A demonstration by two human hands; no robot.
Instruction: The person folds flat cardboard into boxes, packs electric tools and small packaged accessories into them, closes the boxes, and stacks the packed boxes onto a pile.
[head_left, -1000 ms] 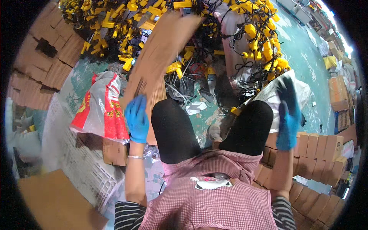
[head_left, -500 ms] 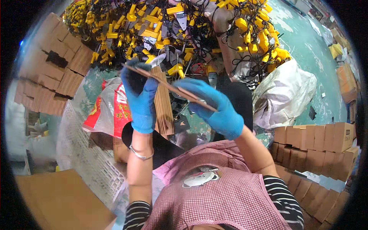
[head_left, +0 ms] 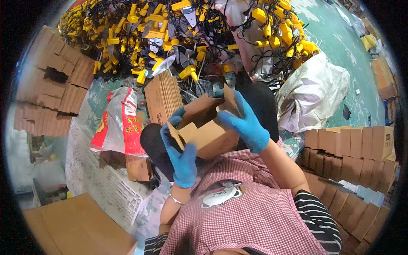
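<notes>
Half a second back we held a flat cardboard blank edge-on; now it has opened into a half-formed carton (head_left: pixel 204 129) over our lap, so the folding is under way. Our left hand (head_left: pixel 182 154) is closed on the carton's near left flap, and our right hand (head_left: pixel 244 123) pinches the upper flap at 1 o'clock. Beyond, at 11 o'clock, stands a stack of flat blanks (head_left: pixel 163 97), then the heap of yellow plugs and black cables (head_left: pixel 170 29).

Blue gloves on left hand (head_left: pixel 183 160) and right hand (head_left: pixel 246 123); red-checked apron; striped sleeves; bracelet at 7 o'clock.
</notes>
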